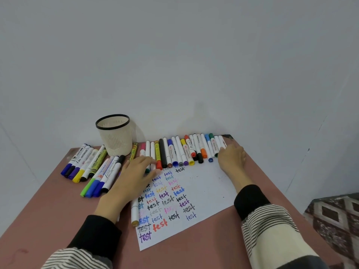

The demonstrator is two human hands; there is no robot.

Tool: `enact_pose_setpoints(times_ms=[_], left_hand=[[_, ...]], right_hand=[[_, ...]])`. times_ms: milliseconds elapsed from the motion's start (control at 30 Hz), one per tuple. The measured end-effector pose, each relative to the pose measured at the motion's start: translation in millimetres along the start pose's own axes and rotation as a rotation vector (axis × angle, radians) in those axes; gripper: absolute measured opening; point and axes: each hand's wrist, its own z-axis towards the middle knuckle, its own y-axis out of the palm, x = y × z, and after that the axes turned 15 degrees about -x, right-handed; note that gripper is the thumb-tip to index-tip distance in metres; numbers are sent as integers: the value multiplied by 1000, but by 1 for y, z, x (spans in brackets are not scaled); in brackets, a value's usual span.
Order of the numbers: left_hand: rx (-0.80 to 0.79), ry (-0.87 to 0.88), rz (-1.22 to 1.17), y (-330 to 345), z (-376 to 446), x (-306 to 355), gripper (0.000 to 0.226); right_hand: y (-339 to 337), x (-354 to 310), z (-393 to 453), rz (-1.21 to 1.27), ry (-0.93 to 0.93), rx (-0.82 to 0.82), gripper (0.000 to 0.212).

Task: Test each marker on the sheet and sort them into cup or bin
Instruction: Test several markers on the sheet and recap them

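The sheet (204, 191) lies on the counter (48, 210), its near corner just short of the counter's near edge, with bare counter to the near left. Its left half is filled with "test" words; its right half is mostly blank. A gold-capped marker (134, 212) lies along its left edge, partly under the left forearm. The left hand (136, 171) lies flat with fingers straight, tips touching the left end of the marker row (180, 150). The right hand (231, 157), fingers loosely bent, touches the row's right end by the counter's far right corner. A second marker group (91, 167) lies left. The cup (114, 134) stands far left by the wall.
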Motion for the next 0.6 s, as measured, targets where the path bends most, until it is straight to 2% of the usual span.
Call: enact_pose_setpoints(times_ms=[167, 267, 333, 467, 600], left_hand=[[6, -5, -11, -1, -1, 1, 34], [47, -9, -21, -4, -3, 3, 33], [80, -14, -28, -6, -4, 5, 32], [124, -12, -36, -10, -6, 8, 28], [138, -7, -40, -11, -9, 8, 26]], right_hand=[[-2, 2, 2, 224, -35, 74, 27], [-7, -4, -4, 405, -139, 140, 24], [-13, -11, -11, 628, -200, 80, 25], [-24, -20, -24, 962, -210, -180, 23], [-29, -18, -29, 1110, -198, -198, 19]])
